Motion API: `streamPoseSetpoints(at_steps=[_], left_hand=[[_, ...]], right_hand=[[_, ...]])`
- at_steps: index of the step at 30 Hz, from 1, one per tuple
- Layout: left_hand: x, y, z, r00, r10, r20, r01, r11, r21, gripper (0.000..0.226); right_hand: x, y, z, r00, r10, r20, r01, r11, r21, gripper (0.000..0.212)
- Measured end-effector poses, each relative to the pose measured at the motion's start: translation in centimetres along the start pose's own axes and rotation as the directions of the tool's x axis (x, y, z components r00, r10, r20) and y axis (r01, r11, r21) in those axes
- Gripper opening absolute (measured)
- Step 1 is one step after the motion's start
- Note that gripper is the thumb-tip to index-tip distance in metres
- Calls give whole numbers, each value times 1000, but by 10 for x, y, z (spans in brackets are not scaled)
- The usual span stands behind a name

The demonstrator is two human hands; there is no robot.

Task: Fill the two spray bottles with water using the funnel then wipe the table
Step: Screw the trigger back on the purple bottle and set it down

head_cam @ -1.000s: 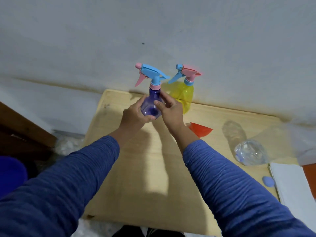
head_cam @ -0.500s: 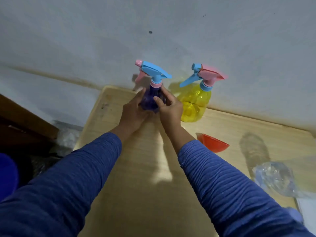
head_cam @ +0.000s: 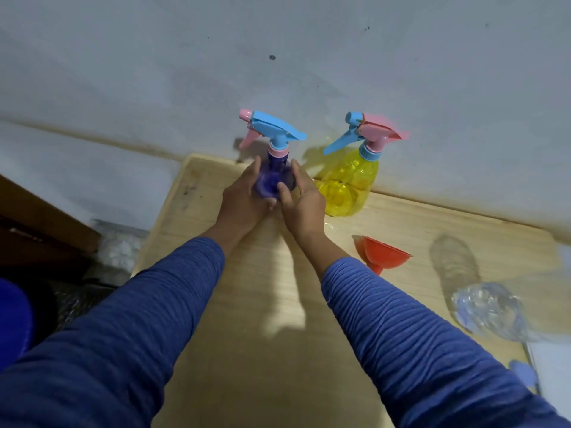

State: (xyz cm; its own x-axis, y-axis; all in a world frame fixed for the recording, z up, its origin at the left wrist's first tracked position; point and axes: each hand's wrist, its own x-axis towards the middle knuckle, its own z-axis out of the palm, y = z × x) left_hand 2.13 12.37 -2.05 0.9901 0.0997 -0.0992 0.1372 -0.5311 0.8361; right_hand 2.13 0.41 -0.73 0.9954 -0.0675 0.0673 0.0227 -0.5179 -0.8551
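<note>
A purple spray bottle (head_cam: 272, 177) with a blue and pink trigger head stands near the wooden table's (head_cam: 278, 350) far edge, by the wall. My left hand (head_cam: 244, 200) cups its left side and my right hand (head_cam: 304, 205) holds its right side. Just to the right stands a yellow spray bottle (head_cam: 347, 183) with a pink and blue head, untouched. An orange funnel (head_cam: 381, 253) lies on its side on the table right of my right forearm. A clear plastic water bottle (head_cam: 488, 310) lies at the right.
A grey wall rises right behind the bottles. A small blue cap (head_cam: 522, 370) and a white sheet (head_cam: 553, 372) sit at the table's right edge. Dark wooden furniture (head_cam: 40, 223) and a blue object (head_cam: 12, 322) are off the table's left side.
Both hands carried the purple bottle away from me toward the wall and lowered it beside the yellow bottle. The view shifted left.
</note>
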Motion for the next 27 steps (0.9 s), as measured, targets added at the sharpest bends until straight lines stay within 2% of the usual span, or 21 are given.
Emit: streamPoseSetpoints(at_steps=[3, 5, 8, 10, 14, 16, 19, 22, 27], left_hand=[[-5, 8, -6, 1000, -13, 20, 11, 993, 121, 84], [-9, 11, -11, 997, -63, 40, 54, 978, 200, 73], [-20, 21, -23, 987, -143, 70, 114, 941, 319, 60], [-27, 29, -31, 983, -149, 104, 94, 908, 409, 57], [-38, 47, -45, 958, -195, 211, 38, 814, 580, 37], [-43, 55, -50, 950, -222, 221, 44, 794, 606, 22], [-53, 68, -56, 956, -201, 216, 11, 756, 655, 15], [-60, 78, -61, 958, -182, 220, -16, 733, 680, 21], [-74, 100, -61, 939, -148, 312, -115, 717, 687, 33]], right_hand=[[-2, -4, -9, 995, 10, 96, 5, 988, -156, 53], [-1, -13, -18, 982, 48, 184, 10, 953, -304, 51], [-2, -30, -32, 924, 217, 316, 23, 792, -610, 37], [-5, -40, -39, 872, 327, 363, 55, 673, -738, 35], [-13, -60, -46, 847, 345, 405, 136, 596, -791, 33], [-16, -71, -49, 854, 322, 408, 155, 592, -791, 32], [-20, -84, -55, 854, 309, 418, 185, 571, -800, 34], [-26, -90, -67, 865, 308, 396, 181, 545, -819, 33], [-45, -92, -100, 893, 353, 279, 54, 533, -844, 17]])
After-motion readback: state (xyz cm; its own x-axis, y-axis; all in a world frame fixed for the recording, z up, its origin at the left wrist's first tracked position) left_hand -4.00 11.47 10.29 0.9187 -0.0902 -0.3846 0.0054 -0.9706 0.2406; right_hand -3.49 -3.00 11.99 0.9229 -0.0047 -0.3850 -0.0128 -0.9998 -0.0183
